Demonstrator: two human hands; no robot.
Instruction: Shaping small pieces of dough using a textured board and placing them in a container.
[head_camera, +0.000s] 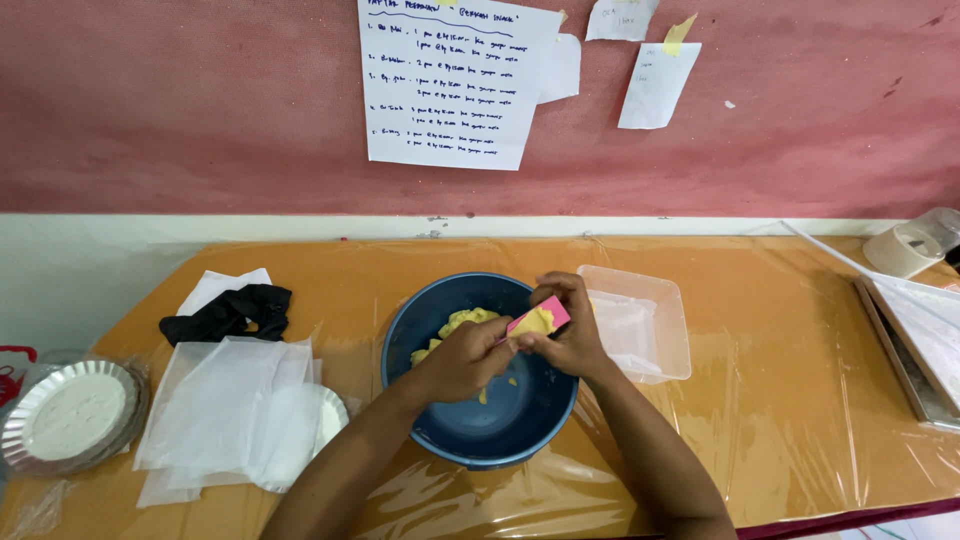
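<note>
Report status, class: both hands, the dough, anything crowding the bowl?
Left hand and right hand together grip pink scraper smeared with yellow dough, over blue bowl. Clear plastic tub sits alongside.

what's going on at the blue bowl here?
A person works over a blue bowl on an orange plastic-covered table. The right hand holds a pink scraper smeared with yellow dough; the left hand picks at its edge. More dough sits in the bowl. A clear plastic container stands just right of it.
</note>
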